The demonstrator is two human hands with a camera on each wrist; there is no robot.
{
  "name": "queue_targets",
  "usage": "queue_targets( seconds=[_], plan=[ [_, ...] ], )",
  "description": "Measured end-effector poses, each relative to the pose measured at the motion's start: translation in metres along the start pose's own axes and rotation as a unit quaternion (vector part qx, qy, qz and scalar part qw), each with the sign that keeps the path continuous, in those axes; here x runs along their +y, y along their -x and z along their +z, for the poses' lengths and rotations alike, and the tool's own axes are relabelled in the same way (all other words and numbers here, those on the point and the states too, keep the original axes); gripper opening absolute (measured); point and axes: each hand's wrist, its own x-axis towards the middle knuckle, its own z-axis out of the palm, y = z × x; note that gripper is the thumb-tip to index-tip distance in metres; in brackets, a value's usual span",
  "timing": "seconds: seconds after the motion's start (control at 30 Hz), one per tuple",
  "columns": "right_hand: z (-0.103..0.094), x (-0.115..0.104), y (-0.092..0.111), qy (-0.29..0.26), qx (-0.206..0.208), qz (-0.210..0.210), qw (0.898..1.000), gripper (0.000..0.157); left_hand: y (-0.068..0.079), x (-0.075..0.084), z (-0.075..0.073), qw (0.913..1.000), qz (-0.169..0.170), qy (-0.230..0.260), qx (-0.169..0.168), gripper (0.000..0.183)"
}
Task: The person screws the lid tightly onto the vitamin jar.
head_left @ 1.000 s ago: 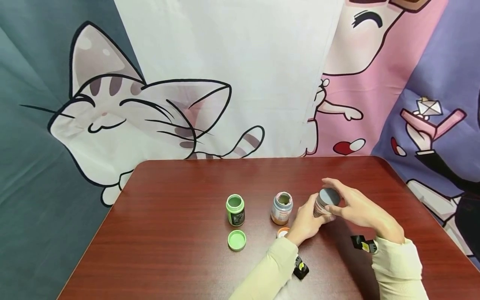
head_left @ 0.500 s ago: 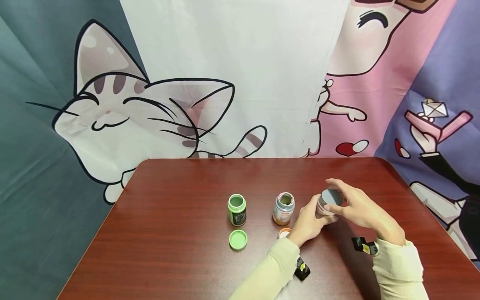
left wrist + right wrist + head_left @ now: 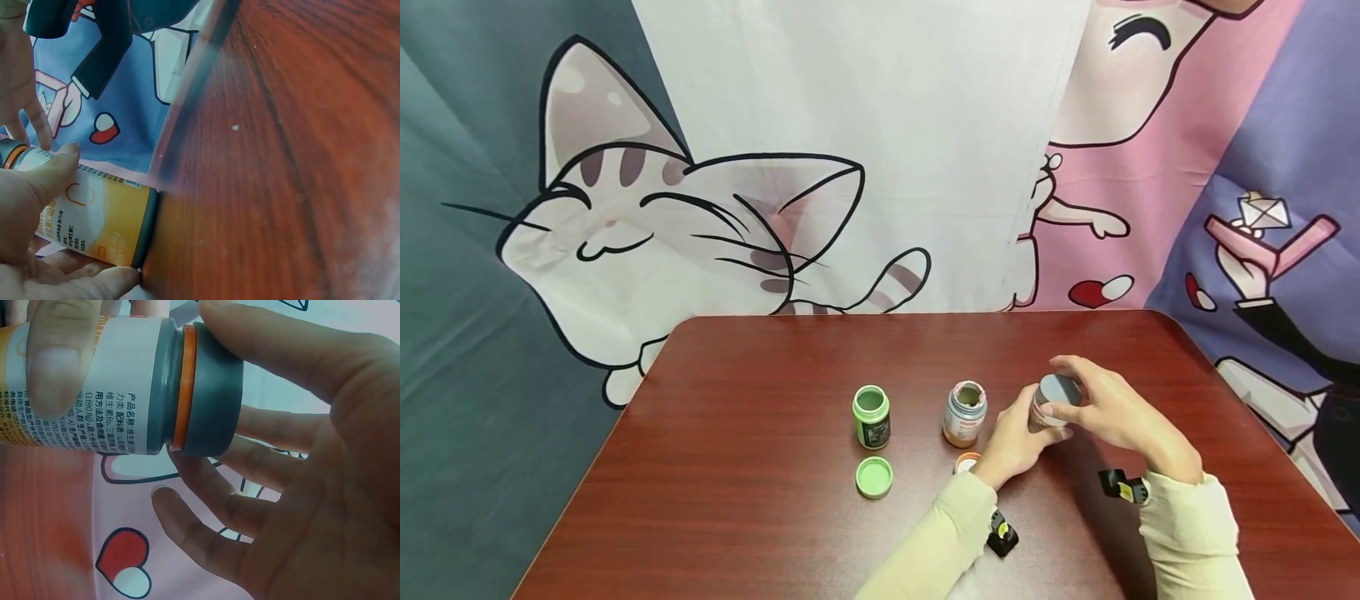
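On the right of the table, my left hand (image 3: 1013, 437) grips the body of a supplement bottle (image 3: 112, 215) with a white and yellow label. It stands roughly upright, its dark base close to the tabletop. My right hand (image 3: 1116, 412) holds the grey cap (image 3: 217, 394) between thumb and curled fingers. An orange ring (image 3: 186, 387) shows at the cap's lower edge, and the cap sits on the bottle's neck. Left of my hands stands a similar uncapped bottle (image 3: 964, 419). An orange-rimmed lid (image 3: 967, 461) lies before it, partly hidden by my left wrist.
Farther left, an uncapped green jar (image 3: 872, 421) stands on the reddish-brown table (image 3: 737, 467). A green lid (image 3: 874, 478) lies in front of that jar. Behind the table's far edge hangs a cartoon-printed cloth (image 3: 880, 100).
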Motion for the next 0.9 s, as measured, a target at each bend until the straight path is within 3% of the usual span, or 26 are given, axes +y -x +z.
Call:
queue_targets(
  seconds=[0.23,0.53,0.67,0.9],
  plan=[
    [0.000,-0.001,-0.001,0.000,-0.002,-0.006,1.000,0.064,-0.001,-0.001,0.000,1.0000,0.001,-0.008,-0.003,0.061],
    [-0.008,-0.005,0.002,-0.027,-0.027,0.011,0.999,0.088,-0.001,0.002,-0.001,1.0000,0.001,-0.001,-0.005,0.060],
    [-0.009,-0.005,0.003,-0.032,-0.030,0.007,0.999,0.085,-0.002,0.002,0.000,0.9999,0.001,-0.009,-0.007,0.061],
    [-0.006,-0.003,0.000,-0.033,-0.005,-0.054,0.998,0.071,-0.001,0.002,0.000,1.0000,-0.006,-0.007,-0.001,0.059]
  ],
)
